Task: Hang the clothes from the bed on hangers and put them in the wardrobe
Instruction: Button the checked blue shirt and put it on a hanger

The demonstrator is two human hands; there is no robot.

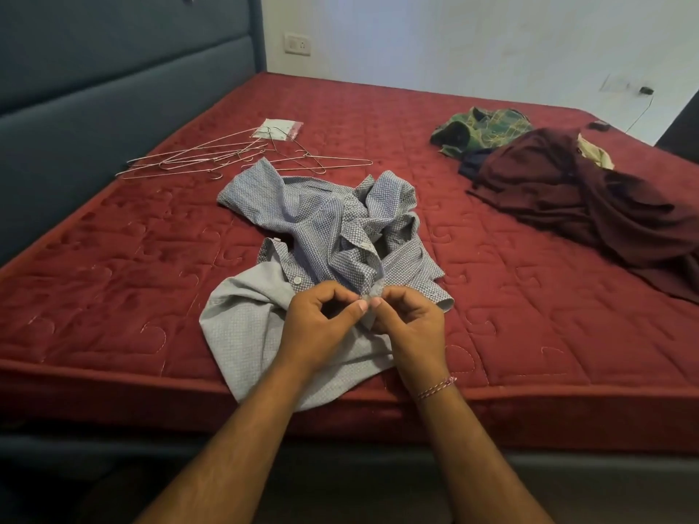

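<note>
A crumpled blue-and-white checked shirt (321, 221) lies on the red quilted mattress (113, 277), its pale inside showing near the front edge. My left hand (321, 327) and my right hand (408, 323) meet over its near part, both pinching the buttoned edge of the fabric between thumb and fingers. Several wire hangers (227, 155) lie spread at the back left of the bed. A pile of other clothes sits at the right: a dark maroon garment (586, 202) and a green patterned shirt (484, 130) behind it.
A small white packet (278, 129) lies by the hangers. The dark padded headboard (94, 88) runs along the left. A white wall with a socket (297, 43) is behind the bed. A small dark object (598, 125) lies near the far right edge.
</note>
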